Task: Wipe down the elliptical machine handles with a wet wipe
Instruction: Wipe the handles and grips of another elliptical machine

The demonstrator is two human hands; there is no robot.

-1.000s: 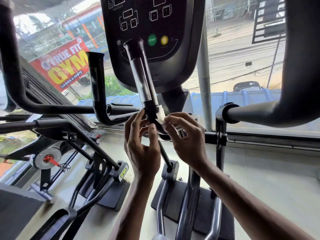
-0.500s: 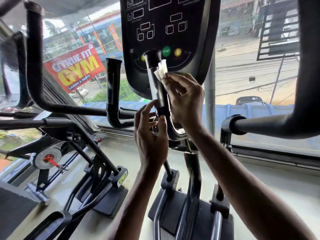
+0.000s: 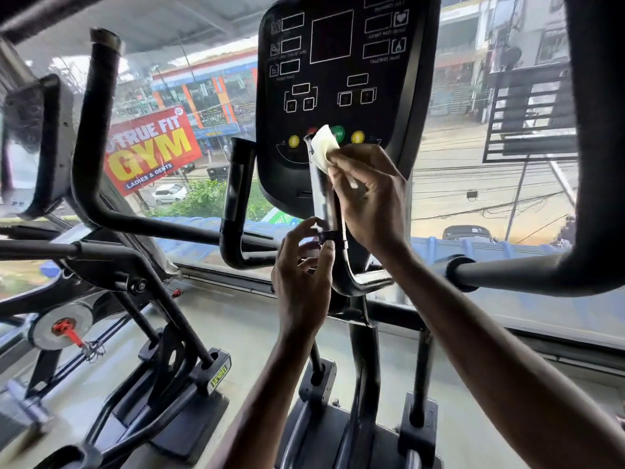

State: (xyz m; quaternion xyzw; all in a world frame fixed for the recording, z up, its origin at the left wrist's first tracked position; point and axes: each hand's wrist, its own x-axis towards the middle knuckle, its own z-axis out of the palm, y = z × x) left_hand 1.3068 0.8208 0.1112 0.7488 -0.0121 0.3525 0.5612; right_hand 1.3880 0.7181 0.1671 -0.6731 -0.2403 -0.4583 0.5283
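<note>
- right hand (image 3: 368, 198) – fingers curled, pinching the wet wipe (image 3: 323, 147) against the top end of the inner right handle (image 3: 324, 194)
- wet wipe: white, bunched, sits over the handle tip, in front of the lower edge of the console (image 3: 334, 79); a small corner of it shows between the right fingers
- left hand (image 3: 301, 279) – thumb and fingertips closed round the same handle lower down, at the black collar just under the chrome section
- the two hands are on one handle, right above left, not touching each other
- inner right handle stands upright, then curves at the bottom toward the centre post
- inner left handle (image 3: 236, 184): black, upright, beside the console, untouched
- outer arm bars: left bar (image 3: 98, 113) and right bar (image 3: 592, 164), both clear of the hands
- console dark, with yellow and green buttons along its lower edge
- window behind; red gym sign (image 3: 152, 150) outside on the left
- another machine (image 3: 135, 299) on the floor to the left
</note>
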